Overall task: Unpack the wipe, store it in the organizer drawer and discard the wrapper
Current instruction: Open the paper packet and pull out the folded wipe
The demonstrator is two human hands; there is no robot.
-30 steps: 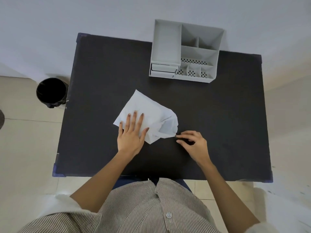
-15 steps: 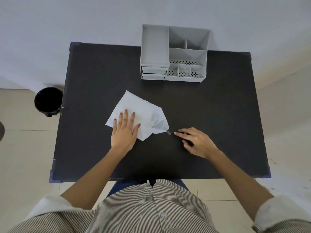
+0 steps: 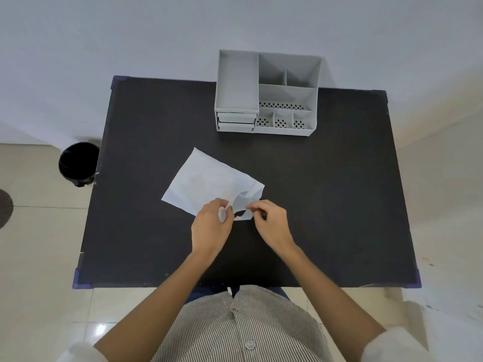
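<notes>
Both my left hand (image 3: 211,226) and right hand (image 3: 269,223) pinch the white wipe (image 3: 209,184) at frame centre; storing in the organizer drawer (image 3: 236,120) and binning remain.

White wipe (image 3: 209,184) flat on the table, near corner lifted; grey organizer (image 3: 266,92) at far edge

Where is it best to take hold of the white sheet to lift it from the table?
Probably the near right corner of the white sheet, coming from the person's side: it is already curled up off the table between the left hand and right hand, while the rest lies flat.
</notes>
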